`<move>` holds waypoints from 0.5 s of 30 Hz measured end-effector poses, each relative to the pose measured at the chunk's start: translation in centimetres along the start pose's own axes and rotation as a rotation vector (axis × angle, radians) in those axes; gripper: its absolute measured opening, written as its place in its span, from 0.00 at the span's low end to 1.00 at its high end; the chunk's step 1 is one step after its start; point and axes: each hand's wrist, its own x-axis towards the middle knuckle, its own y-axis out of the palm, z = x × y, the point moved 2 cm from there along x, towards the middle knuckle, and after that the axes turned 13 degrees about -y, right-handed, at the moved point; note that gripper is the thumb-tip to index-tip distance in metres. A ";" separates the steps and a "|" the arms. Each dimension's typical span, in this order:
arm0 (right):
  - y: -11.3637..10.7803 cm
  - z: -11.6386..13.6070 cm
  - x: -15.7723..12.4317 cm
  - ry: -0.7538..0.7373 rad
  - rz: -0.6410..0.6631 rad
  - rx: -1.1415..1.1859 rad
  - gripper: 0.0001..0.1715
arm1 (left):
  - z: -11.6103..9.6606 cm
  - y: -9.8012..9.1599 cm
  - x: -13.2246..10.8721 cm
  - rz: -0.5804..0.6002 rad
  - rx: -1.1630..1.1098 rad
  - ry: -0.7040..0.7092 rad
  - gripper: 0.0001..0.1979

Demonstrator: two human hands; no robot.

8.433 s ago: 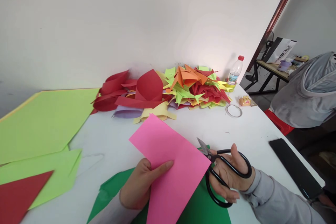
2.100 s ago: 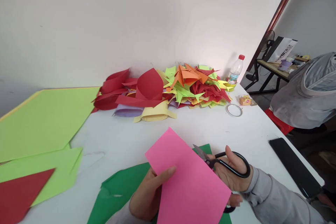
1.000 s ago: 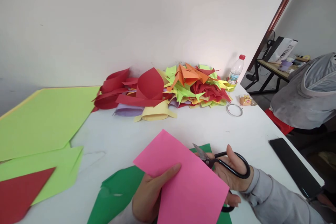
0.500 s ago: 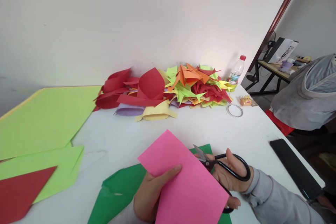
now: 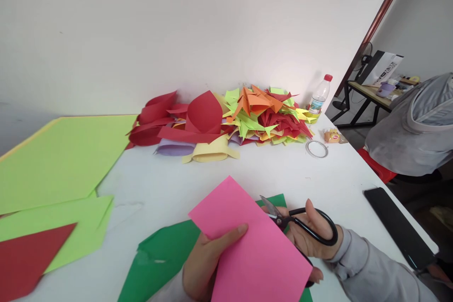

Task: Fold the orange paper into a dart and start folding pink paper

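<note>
My left hand (image 5: 208,259) grips a pink sheet of paper (image 5: 260,250), thumb on top and fingers hidden underneath. The sheet is tilted, one corner pointing away from me. In my right hand (image 5: 311,236) is a pair of black-handled scissors (image 5: 311,226), with thumb and fingers in the loops. Its blades are apart at the sheet's right edge, one showing above the paper; the other is mostly hidden, so I cannot tell how far it reaches under. Beneath both hands lies green paper (image 5: 163,255) on the white table.
Light green sheets (image 5: 71,160) and a red sheet (image 5: 31,255) lie at the left. Along the wall are curled red paper pieces (image 5: 203,115) and a pile of folded paper (image 5: 262,113). A bottle (image 5: 320,94), tape roll (image 5: 317,149) and black phone-like slab (image 5: 399,226) stand right. A person (image 5: 414,122) sits beyond.
The pink sheet and my left hand have shifted slightly to the right, toward the scissors. My right hand and the scissors have hardly moved.
</note>
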 end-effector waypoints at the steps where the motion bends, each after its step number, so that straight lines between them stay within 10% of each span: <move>1: 0.2 0.2 0.0 -0.007 0.022 0.010 0.56 | 0.0 0.0 0.0 -0.002 0.000 0.001 0.20; 15: 0.7 0.8 0.0 0.043 0.052 -0.032 0.59 | 0.1 -0.2 0.1 0.007 0.003 -0.002 0.16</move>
